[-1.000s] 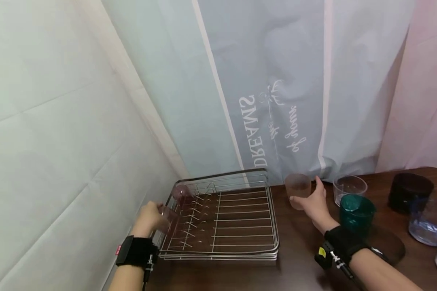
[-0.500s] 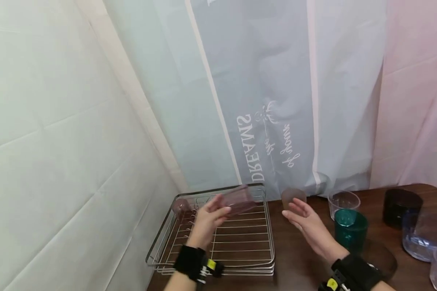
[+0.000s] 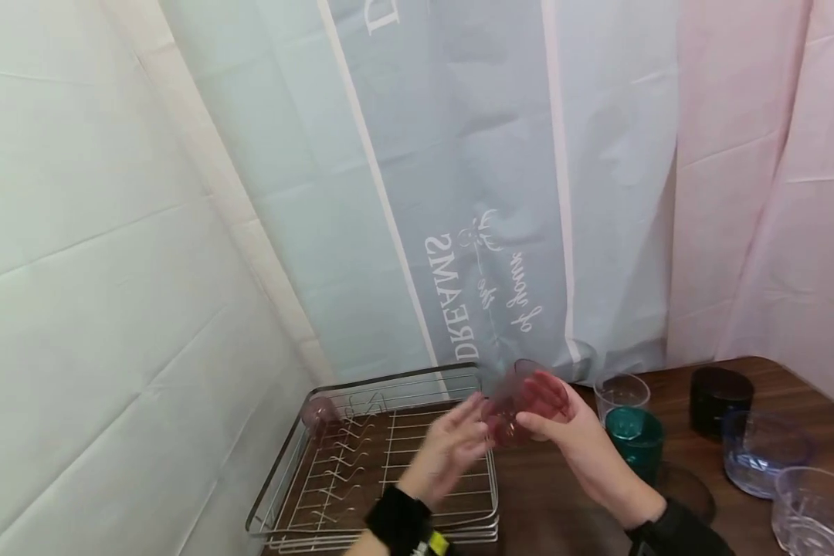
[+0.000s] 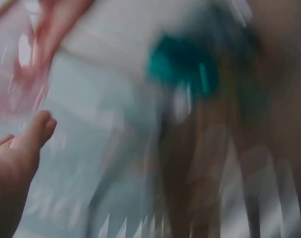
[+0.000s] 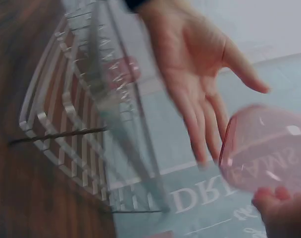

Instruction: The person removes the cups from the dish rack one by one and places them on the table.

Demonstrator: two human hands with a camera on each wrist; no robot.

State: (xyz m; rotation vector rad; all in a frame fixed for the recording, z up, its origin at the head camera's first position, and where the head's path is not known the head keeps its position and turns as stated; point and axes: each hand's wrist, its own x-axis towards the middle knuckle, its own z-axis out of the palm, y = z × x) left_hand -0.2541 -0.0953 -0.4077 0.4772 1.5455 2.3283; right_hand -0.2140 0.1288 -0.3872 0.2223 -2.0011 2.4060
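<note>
My right hand (image 3: 584, 448) grips a transparent pink cup (image 3: 502, 417), tilted with its base toward the left, above the table beside the dish rack. In the right wrist view the cup (image 5: 269, 148) shows at the right, with fingertips (image 5: 272, 196) curled at its lower side. My left hand (image 3: 441, 452) is held out near the base of the cup, its fingers extended and palm bare (image 5: 195, 64). Another pink cup (image 3: 320, 417) lies in the far left corner of the wire dish rack (image 3: 371, 382). The left wrist view is heavily blurred.
Right of my right hand stand a teal cup (image 3: 635, 440), a clear cup (image 3: 622, 390), a black cup (image 3: 719, 401), a blue-tinted glass bowl (image 3: 757, 463) and a clear glass (image 3: 813, 502). A dark round plate (image 3: 691, 494) lies beside them. Curtains hang behind the table.
My left hand lifted the pink cup from the rack's left side and carried it right. The cup has passed into my right hand, which moved away from the frosted cup. My left fingers have released it.
</note>
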